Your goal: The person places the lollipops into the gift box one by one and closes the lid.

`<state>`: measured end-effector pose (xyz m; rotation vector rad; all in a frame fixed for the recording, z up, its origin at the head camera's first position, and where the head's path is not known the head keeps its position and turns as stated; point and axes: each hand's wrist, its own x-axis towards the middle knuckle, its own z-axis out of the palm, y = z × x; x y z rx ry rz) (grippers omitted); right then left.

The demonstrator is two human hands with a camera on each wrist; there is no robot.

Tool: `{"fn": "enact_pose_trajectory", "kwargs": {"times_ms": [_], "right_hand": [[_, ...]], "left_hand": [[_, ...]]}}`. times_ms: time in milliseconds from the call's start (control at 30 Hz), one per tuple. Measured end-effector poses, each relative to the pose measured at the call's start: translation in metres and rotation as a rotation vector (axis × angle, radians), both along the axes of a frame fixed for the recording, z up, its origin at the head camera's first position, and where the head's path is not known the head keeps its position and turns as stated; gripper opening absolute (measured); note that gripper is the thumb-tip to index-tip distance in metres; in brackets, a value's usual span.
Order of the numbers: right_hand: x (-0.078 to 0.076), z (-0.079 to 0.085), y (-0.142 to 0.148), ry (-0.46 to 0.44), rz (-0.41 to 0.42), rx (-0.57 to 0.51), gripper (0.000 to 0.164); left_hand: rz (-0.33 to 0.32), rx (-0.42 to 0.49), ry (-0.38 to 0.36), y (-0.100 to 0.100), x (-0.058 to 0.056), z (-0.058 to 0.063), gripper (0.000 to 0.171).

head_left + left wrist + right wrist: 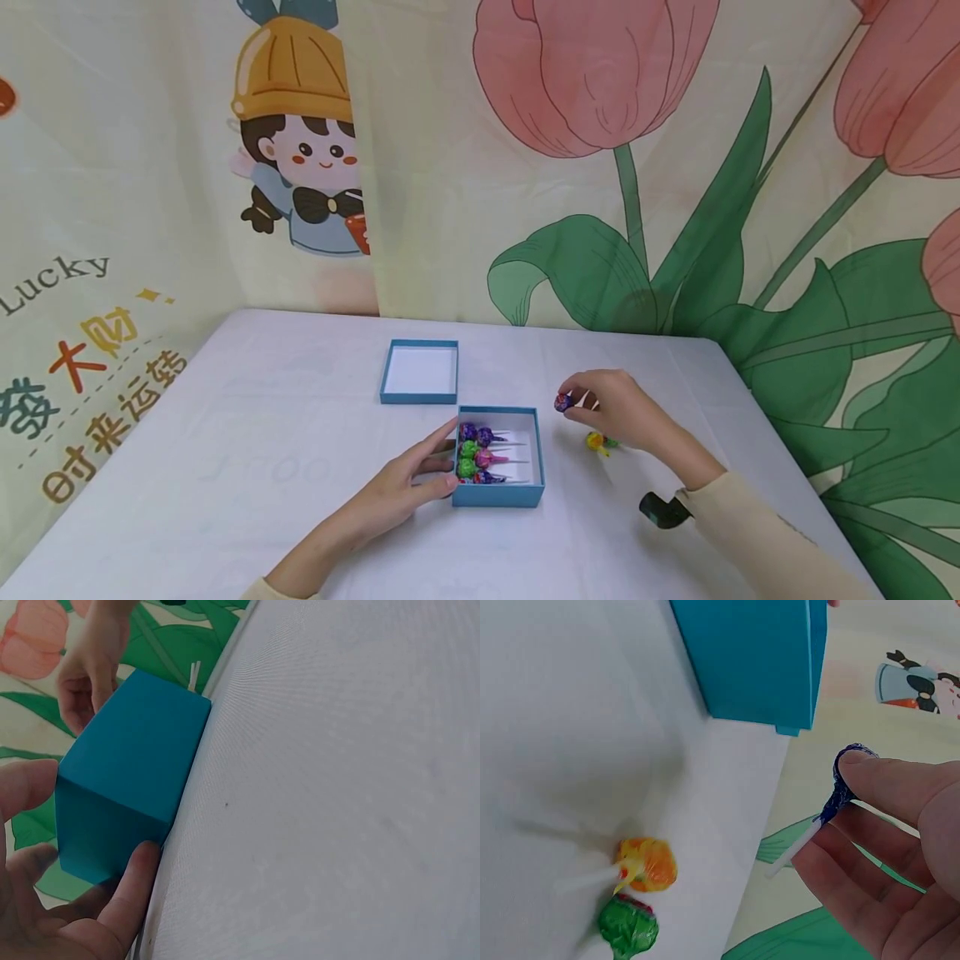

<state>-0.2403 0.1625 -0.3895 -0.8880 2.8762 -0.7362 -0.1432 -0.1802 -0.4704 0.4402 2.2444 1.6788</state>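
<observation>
My left hand (408,479) rests at the left end of a teal box (498,497), its fingertips against the wall and its thumb at the front corner. Lollipops (484,458) in purple, green, pink and dark blue wrappers lie inside, sticks pointing right. To the right of the box, my right hand (618,408) pinches a dark-blue-wrapped lollipop (838,796) by its head between thumb and fingers. The white stick hangs down in the right wrist view. Below that hand on the table lie a yellow lollipop (651,866) and a green lollipop (628,927).
A teal-rimmed lid (418,399) with a white inside lies behind the box, to its left. The table (225,433) has a white cloth. Behind it hangs a printed backdrop (420,167) with tulips. A black object (663,510) sits by the right sleeve.
</observation>
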Motion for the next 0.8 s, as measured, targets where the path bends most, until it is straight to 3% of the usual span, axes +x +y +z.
{"fn": "enact_pose_trajectory", "kwargs": {"times_ms": [800], "right_hand": [[0.013, 0.011, -0.054, 0.015, 0.148, -0.055, 0.022]], "left_hand": [[0.001, 0.015, -0.016, 0.000, 0.000, -0.002, 0.076]]}}
